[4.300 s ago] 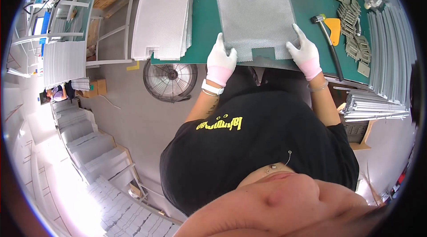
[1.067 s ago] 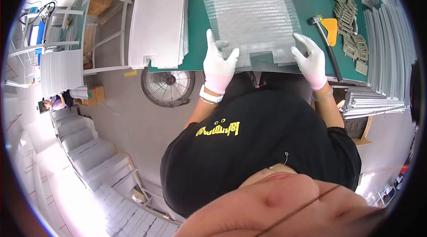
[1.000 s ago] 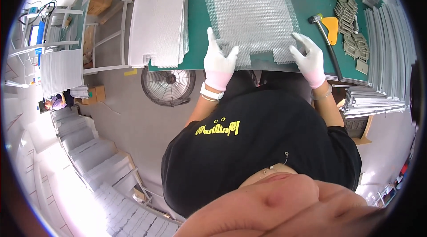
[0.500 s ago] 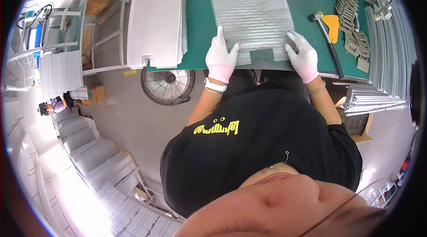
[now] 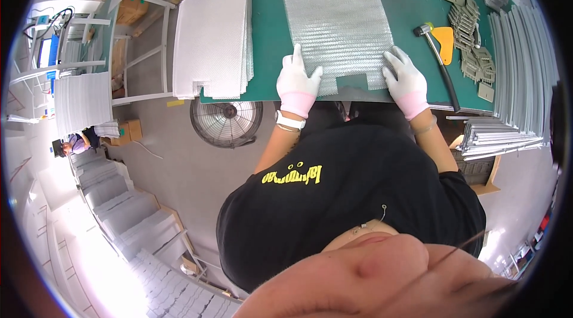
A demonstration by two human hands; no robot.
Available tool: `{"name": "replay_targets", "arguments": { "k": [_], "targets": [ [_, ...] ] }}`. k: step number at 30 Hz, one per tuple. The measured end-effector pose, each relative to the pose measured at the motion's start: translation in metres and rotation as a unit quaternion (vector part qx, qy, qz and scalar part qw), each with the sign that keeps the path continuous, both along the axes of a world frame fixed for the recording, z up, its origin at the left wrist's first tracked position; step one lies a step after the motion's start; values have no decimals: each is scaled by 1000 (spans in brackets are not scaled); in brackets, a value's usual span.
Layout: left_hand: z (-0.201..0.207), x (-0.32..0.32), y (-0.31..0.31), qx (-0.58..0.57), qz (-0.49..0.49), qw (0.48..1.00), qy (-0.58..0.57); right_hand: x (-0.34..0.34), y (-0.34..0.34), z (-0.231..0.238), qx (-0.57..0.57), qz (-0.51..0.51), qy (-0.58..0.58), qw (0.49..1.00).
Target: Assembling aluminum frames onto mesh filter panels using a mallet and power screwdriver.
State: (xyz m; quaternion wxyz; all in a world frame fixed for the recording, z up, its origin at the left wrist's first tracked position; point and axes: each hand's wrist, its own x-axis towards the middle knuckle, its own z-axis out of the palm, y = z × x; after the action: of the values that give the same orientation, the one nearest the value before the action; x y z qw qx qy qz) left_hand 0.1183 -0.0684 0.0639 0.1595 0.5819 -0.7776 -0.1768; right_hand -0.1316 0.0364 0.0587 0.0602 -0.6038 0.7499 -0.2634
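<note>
To your right lies a black-handled hammer (image 5: 449, 84) next to a flat yellow piece (image 5: 445, 42); on the floor (image 5: 185, 169) to your left stand a round fan (image 5: 222, 122) and cardboard boxes (image 5: 125, 132).

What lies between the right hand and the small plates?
The head view shows a hammer and yellow piece on the table between the right hand and plates.

Left hand (image 5: 298, 81) and right hand (image 5: 404, 82) (both gloved) point forward, apart.
</note>
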Motion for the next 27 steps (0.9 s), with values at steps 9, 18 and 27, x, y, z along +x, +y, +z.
{"name": "replay_targets", "arguments": {
  "k": [9, 18, 27],
  "targets": [
    [-7, 20, -35, -63, -139, 985, -84, -13, -70, 77, -23, 156, 106, 982],
    [17, 15, -12, -158, -107, 982, -3, 9, -366, 100, -87, 58, 83, 991],
    [16, 71, 22, -147, -35, 984, 94, 17, -408, 104, 127, -83, 143, 978]
  ]
}}
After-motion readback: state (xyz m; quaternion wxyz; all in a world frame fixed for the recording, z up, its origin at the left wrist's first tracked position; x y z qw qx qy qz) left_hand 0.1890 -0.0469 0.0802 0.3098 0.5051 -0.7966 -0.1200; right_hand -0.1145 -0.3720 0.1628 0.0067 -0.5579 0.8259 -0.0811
